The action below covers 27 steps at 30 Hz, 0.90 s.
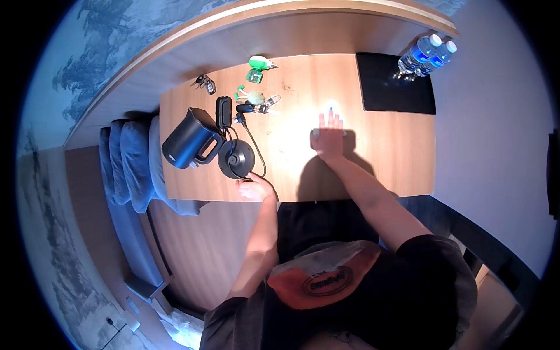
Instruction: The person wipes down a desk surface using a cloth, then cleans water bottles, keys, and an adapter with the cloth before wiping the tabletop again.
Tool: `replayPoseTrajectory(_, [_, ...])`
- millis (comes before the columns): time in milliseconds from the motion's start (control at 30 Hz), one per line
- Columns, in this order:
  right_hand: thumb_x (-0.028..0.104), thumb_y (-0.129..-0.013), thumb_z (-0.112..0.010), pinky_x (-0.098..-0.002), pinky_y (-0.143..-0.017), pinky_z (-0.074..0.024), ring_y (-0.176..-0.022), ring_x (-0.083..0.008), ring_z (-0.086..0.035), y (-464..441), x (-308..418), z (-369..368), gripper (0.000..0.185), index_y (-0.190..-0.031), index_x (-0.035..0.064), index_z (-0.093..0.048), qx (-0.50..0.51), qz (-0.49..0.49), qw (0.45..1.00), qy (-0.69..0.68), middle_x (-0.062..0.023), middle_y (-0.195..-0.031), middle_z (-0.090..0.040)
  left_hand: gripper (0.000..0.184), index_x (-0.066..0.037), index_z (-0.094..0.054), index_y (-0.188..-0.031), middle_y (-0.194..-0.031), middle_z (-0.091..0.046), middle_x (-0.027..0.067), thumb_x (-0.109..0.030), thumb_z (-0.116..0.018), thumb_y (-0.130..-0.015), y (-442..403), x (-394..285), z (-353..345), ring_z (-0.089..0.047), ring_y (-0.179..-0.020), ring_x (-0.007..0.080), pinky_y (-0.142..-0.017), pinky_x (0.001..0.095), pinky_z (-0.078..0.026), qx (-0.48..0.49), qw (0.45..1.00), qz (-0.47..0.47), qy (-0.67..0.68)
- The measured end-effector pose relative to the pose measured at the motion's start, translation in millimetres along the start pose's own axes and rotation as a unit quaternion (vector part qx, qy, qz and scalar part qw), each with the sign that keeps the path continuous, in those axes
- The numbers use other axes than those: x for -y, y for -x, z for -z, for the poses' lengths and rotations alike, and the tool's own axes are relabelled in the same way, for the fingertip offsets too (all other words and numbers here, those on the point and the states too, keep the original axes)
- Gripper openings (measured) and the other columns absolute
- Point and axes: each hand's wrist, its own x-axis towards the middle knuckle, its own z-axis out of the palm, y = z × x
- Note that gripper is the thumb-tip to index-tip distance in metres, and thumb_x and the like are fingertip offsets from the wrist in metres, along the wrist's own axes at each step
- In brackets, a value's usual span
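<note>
My left hand (255, 188) is at the front edge of the wooden desk (280, 189), touching the near rim of the round black kettle base (236, 158); its fingers look spread. A black cable loops from the base to a plug. To the left of the base stands a dark electric kettle (191, 140), its handle towards the base. My right hand (329, 140) lies on the desk further right, fingers spread and pointing away from me, with a dark shadow around it. Nothing shows under its fingers.
Behind the base are a black case (223, 112), keys (206, 84), a green and white bottle device (256, 69) and a small green-white item (255, 97). Two water bottles (421, 53) stand by a black tray (394, 87) at the back right. Blue cushions (135, 160) are at the left.
</note>
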Motion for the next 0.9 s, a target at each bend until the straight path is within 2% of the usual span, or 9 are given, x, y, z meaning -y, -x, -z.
replayPoseTrajectory(233, [0.037,-0.081,-0.055,-0.0479,-0.108,-0.0169,-0.132,-0.0377,-0.021,-42.7,63.3,-36.9,0.066,-0.136,0.0069,-0.033,0.132,0.124,0.982,-0.058,-0.0214,-0.144,-0.020,0.047,0.007,-0.044,-0.102,-0.118,-0.042,0.0232,-0.038,-0.048,-0.089,-3.1,6.3,8.9,-0.038,-0.110,0.0351,-0.094,0.0456,-0.030,0.052,0.998,-0.023,0.024])
replayPoseTrajectory(333, [0.034,-0.083,-0.054,-0.0461,-0.104,-0.0285,-0.126,-0.0316,-0.036,-57.9,67.1,-64.1,0.056,-0.130,0.0051,-0.041,0.079,0.183,0.973,-0.113,-0.0193,-0.134,-0.039,0.040,0.009,-0.043,-0.105,-0.120,-0.040,0.0250,-0.020,-0.058,-0.083,-10.2,11.7,19.5,-0.035,-0.114,0.0355,-0.097,0.0454,-0.027,0.084,0.992,-0.020,0.086])
replayPoseTrajectory(367, [0.033,-0.085,-0.050,-0.0457,-0.101,-0.0325,-0.122,-0.0302,-0.041,-66.2,64.0,-69.1,0.052,-0.129,0.0048,-0.042,0.176,0.012,0.943,-0.283,-0.0184,-0.130,-0.043,0.040,0.009,-0.043,-0.107,-0.120,-0.040,0.0251,-0.017,-0.059,-0.081,-13.4,11.4,24.0,-0.035,-0.115,0.0357,-0.097,0.0452,-0.027,0.080,0.989,-0.013,0.122])
replayPoseTrajectory(433, [0.033,-0.089,-0.042,-0.0448,-0.095,-0.0403,-0.112,-0.0274,-0.051,-82.7,60.4,-66.5,0.047,-0.126,0.0044,-0.045,0.324,-0.317,0.695,-0.558,-0.0166,-0.122,-0.052,0.042,0.008,-0.042,-0.113,-0.125,-0.035,0.0229,0.001,-0.059,-0.075,-21.4,-0.7,39.7,-0.037,-0.114,0.0338,-0.097,0.0433,-0.030,0.043,0.991,-0.066,0.105])
replayPoseTrajectory(533, [0.035,-0.090,-0.033,-0.0445,-0.087,-0.0467,-0.100,-0.0257,-0.058,-83.1,54.5,-16.8,0.047,-0.123,0.0045,-0.047,0.168,-0.286,0.415,-0.847,-0.0137,-0.111,-0.059,0.039,0.005,-0.044,-0.113,-0.131,-0.030,0.0192,0.010,-0.053,-0.075,-35.8,-30.2,62.4,-0.045,-0.108,0.0293,-0.094,0.0391,-0.038,0.118,0.961,-0.051,0.243])
replayPoseTrajectory(600, [0.038,-0.090,-0.026,-0.0452,-0.089,-0.0460,-0.105,-0.0283,-0.056,-77.7,54.6,14.0,0.053,-0.125,0.0040,-0.046,0.188,-0.297,0.380,-0.856,-0.0150,-0.115,-0.057,0.033,0.004,-0.048,-0.107,-0.131,-0.028,0.0147,0.014,-0.054,-0.076,-41.3,-43.3,48.2,-0.055,-0.097,0.0211,-0.085,0.0287,-0.048,0.133,0.930,-0.049,0.338])
replayPoseTrajectory(800, [0.039,-0.089,-0.025,-0.0473,-0.095,-0.0417,-0.111,-0.0316,-0.052,-48.2,59.5,66.8,0.056,-0.127,0.0027,-0.044,0.253,-0.286,0.321,-0.866,-0.0164,-0.121,-0.054,0.027,0.004,-0.048,-0.098,-0.113,-0.045,0.0138,0.007,-0.063,-0.077,-45.4,-111.2,35.3,-0.058,-0.081,0.0158,-0.075,0.0284,-0.053,0.263,0.814,0.099,0.508])
replayPoseTrajectory(833, [0.040,-0.090,-0.025,-0.0474,-0.096,-0.0410,-0.112,-0.0320,-0.052,-43.2,60.4,69.5,0.057,-0.127,0.0026,-0.044,0.257,-0.280,0.319,-0.868,-0.0164,-0.122,-0.053,0.014,0.003,-0.051,-0.072,-0.111,-0.045,0.0158,0.001,-0.061,-0.080,-46.9,-109.9,27.8,-0.057,-0.084,0.0170,-0.066,0.0271,-0.054,0.298,0.822,0.093,0.476])
replayPoseTrajectory(900, [0.042,-0.090,-0.026,-0.0476,-0.096,-0.0403,-0.112,-0.0324,-0.052,-32.9,63.2,76.5,0.057,-0.127,0.0025,-0.045,0.254,-0.287,0.296,-0.875,-0.0162,-0.122,-0.053,0.015,0.004,-0.055,-0.071,-0.111,-0.047,0.0166,-0.003,-0.059,-0.083,-51.0,-108.1,25.4,-0.057,-0.087,0.0186,-0.072,0.0277,-0.052,0.381,0.783,0.123,0.477])
